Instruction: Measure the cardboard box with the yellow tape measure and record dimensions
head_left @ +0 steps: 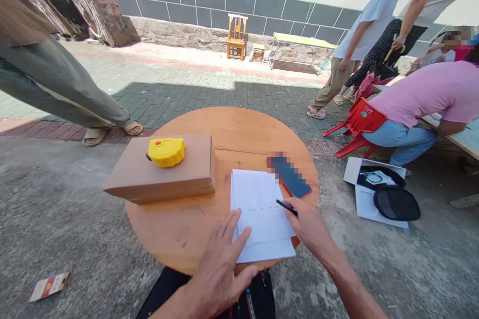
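Note:
A round wooden table [194, 229] stands in front of me. My left hand [220, 264] lies flat with fingers spread, pressing the near left corner of a stack of white paper sheets [262, 209]. My right hand [309, 224] pinches a black pen [286, 207] whose tip rests at the paper's right edge. A phone in a red case [290, 177] lies just beyond the pen. On the table's left sits a flat brown cardboard box [164, 172] with a yellow tape measure [166, 151] on top.
A person in a pink shirt sits on a red plastic stool [357, 124] at right, two more people stand behind. Someone's legs in sandals [93, 134] are at left. A white box with black items [381, 192] and a small card [48, 286] lie on the ground.

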The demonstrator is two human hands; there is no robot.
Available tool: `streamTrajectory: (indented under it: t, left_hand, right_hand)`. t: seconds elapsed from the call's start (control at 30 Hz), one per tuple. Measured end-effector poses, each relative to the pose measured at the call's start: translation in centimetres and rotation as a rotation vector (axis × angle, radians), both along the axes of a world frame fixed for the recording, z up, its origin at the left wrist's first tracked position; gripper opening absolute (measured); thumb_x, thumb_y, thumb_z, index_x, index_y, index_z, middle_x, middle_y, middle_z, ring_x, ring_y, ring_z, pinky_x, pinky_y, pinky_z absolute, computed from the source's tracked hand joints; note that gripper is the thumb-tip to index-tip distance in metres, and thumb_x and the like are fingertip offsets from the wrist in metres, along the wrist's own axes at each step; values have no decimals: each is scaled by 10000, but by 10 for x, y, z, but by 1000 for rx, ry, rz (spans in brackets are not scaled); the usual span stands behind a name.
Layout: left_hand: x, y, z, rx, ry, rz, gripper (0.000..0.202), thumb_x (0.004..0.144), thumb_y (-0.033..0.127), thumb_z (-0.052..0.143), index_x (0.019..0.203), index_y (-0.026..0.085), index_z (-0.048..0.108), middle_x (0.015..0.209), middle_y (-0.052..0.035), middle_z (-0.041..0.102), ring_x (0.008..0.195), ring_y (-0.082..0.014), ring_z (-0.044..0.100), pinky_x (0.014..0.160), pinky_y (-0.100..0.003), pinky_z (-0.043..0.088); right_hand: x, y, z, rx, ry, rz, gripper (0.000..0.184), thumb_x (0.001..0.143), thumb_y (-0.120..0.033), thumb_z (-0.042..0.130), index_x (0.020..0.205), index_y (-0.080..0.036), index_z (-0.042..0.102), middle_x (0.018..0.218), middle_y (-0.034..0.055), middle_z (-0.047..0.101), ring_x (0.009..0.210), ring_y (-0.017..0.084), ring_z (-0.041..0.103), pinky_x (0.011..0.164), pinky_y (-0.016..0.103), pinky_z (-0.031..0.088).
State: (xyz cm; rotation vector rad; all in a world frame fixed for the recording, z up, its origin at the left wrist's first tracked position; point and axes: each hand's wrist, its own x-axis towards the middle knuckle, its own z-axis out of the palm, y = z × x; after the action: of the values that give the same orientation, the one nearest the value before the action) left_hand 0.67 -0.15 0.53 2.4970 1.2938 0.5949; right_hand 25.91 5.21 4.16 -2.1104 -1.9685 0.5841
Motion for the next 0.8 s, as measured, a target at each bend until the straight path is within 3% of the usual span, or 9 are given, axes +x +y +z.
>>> streamTrajectory:
  t: [0.13,0.23,0.33,0.47,0.63,0.8]
  left_hand:
    - [7,21,11,38,60,-19,490,859,262,614,1341,211,542,1587,-143,313,1459,-339,284,1139,-566,345]
    - [13,38,9,-9,125,-78,471,877,370,619,1325,232,565,1538,-119,414,1441,-335,327,1152,-562,325]
    - [13,47,3,-48,159,-114,477,885,414,608,1328,243,565,1506,-111,463,1418,-335,372,1156,-569,315]
    - [7,47,2,-53,155,-129,505,859,324,625,1345,215,547,1521,-128,438,1425,-347,355,1154,-591,310]
    - [5,44,2,-85,79,-101,444,879,364,595,1298,219,569,1512,-107,452,1436,-331,337,1181,-578,279]
    - [8,45,2,-146,31,-83,491,851,496,624,1245,205,587,1495,-118,471,1444,-333,321,1197,-588,244]
  right_hand:
    - [9,4,10,70,-20,-23,256,921,-260,465,1068,-265,674,1059,30,746,936,246,699,725,321,477]
    - [19,17,11,168,-147,-85,243,922,-294,495,1094,-244,661,1104,48,722,1001,256,675,723,324,475]
    - [26,38,9,235,-281,-85,343,898,-388,567,1183,-203,619,1235,97,660,1144,287,600,757,341,478]
    - [28,65,5,134,-352,-43,486,859,-494,602,1221,-171,589,1272,144,620,1172,320,559,769,362,474]
    - [29,85,4,70,-324,-22,504,812,-458,615,1205,-142,599,1180,180,651,1086,357,595,761,383,461]
    - [49,102,16,-15,-158,42,514,765,-382,644,1235,-181,600,1155,90,700,1001,260,660,761,303,479]
